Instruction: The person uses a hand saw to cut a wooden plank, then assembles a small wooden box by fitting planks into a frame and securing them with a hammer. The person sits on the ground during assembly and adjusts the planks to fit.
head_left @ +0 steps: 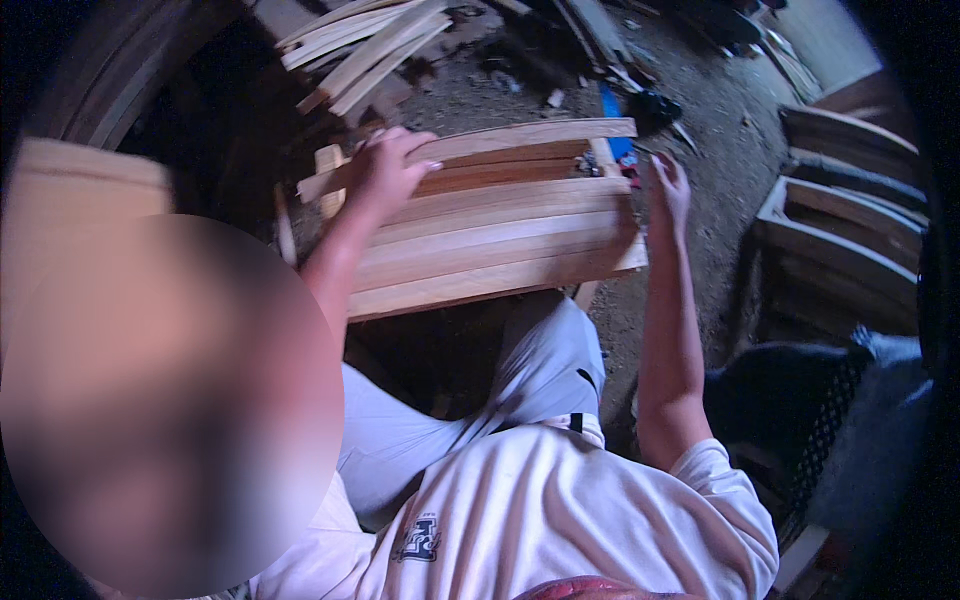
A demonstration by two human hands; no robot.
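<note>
In front of me lies a panel of pale wooden slats [490, 235], set side by side across supports. My left hand [385, 175] is closed around the left part of a loose wooden slat [540, 135] at the panel's far side, thumb on its near edge. A gap separates this slat from the others, with darker wood showing below. Off the right ends of the slats, my right hand [668, 190] is raised with its fingers curled together. Whether it holds anything small cannot be made out. Small shiny metal pieces [586, 162] lie in the gap near the right support.
A stack of long wooden strips [370, 45] lies on the dirt floor at the far left. Wooden box-like frames [845, 225] stand at the right. Something blue [612, 105] and a dark object [658, 106] lie beyond the panel's right end. Dark cloth [780, 390] is at the lower right.
</note>
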